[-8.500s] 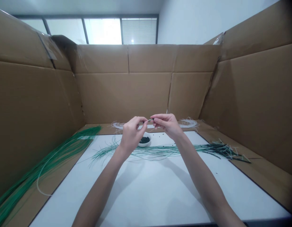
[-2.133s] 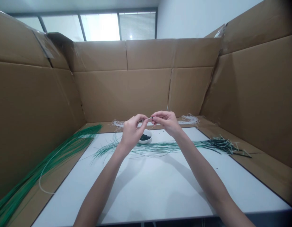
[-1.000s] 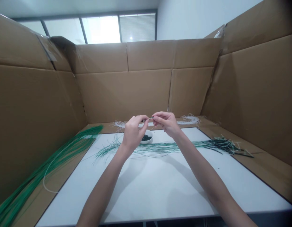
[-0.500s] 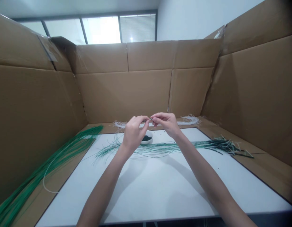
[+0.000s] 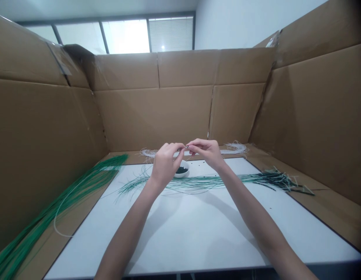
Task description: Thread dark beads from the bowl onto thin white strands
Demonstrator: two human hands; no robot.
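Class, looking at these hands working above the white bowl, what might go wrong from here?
The thin wire pinched between the left hand and right hand might slip and drop. The left hand sits close to the white bowl of dark beads, so a knock could tip it. Stray beads on the white board could get lost among the loose green wires.

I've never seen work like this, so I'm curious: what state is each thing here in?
Left hand: raised, pinching a thin strand.
Right hand: raised, pinching the same strand.
Round white bowl: upright, holding dark granules.
Long green strands: lying loose across a white board.
Fine white strands: loosely coiled.
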